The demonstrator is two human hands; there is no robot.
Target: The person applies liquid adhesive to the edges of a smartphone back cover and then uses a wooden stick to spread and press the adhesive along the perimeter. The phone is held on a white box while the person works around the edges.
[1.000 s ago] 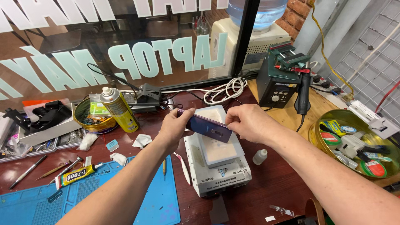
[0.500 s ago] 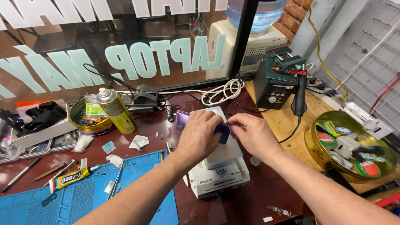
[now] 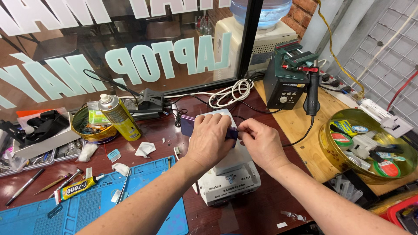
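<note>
Item in hand: slim purple phone point(image 3: 188, 125), laid flat on the white box-shaped heating machine point(image 3: 227, 182), my left hand point(image 3: 210, 140) pressing over it, my right hand point(image 3: 260, 142) pinching its end, not yet opened.

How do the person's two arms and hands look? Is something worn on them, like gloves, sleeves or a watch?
Both arms are bare as far as the picture shows them: no sleeves are visible. The left hand and the right hand wear no gloves. No watch, bracelet or ring can be seen on the wrists or fingers. The fingernails look short.
</note>
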